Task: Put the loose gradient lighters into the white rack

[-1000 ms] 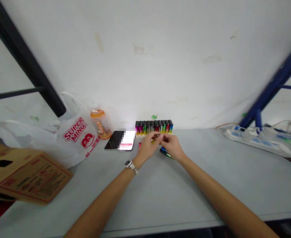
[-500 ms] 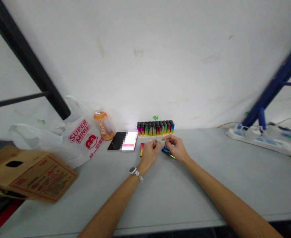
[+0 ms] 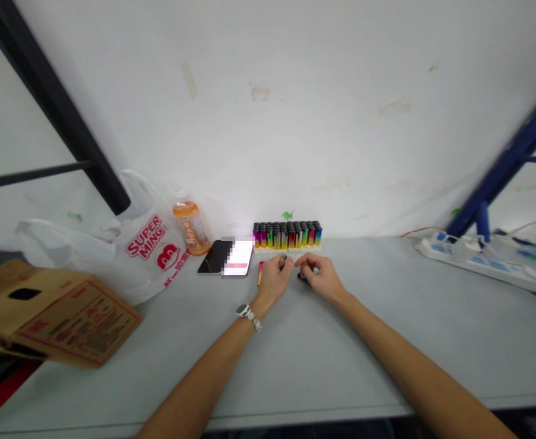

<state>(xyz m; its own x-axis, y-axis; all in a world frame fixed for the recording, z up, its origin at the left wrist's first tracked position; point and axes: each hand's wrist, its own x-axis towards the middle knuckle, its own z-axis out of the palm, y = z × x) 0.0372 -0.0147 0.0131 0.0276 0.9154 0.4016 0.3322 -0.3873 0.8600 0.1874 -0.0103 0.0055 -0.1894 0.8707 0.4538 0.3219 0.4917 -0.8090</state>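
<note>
My left hand (image 3: pixel 274 279) is closed around a small dark-ended thing (image 3: pixel 283 258), mostly hidden in the fingers. Beside it, on its left, lies a pink-and-yellow lighter (image 3: pixel 261 273). My right hand (image 3: pixel 321 277) faces it with curled fingers, its index fingertip close to the left fingertips. What those fingers hold, if anything, is hidden. Under the right hand a dark blue lighter (image 3: pixel 302 278) shows in part. Just beyond both hands, several colourful lighters with black tops (image 3: pixel 288 235) stand upright in rows on a pale tray (image 3: pixel 311 249).
A tablet (image 3: pixel 213 257) with a blurred-out bright area lies left of the lighters. An orange drink bottle (image 3: pixel 191 225), a white plastic bag (image 3: pixel 135 268) and a cardboard box (image 3: pixel 75 320) stand farther left. Power strips (image 3: pixel 478 259) lie at the right, by the blue post (image 3: pixel 500 164). The wall rises behind.
My right hand has shifted slightly left and now covers most of the blue lighter beneath it. The left hand stays closed in nearly the same place. The view has tilted slightly.
</note>
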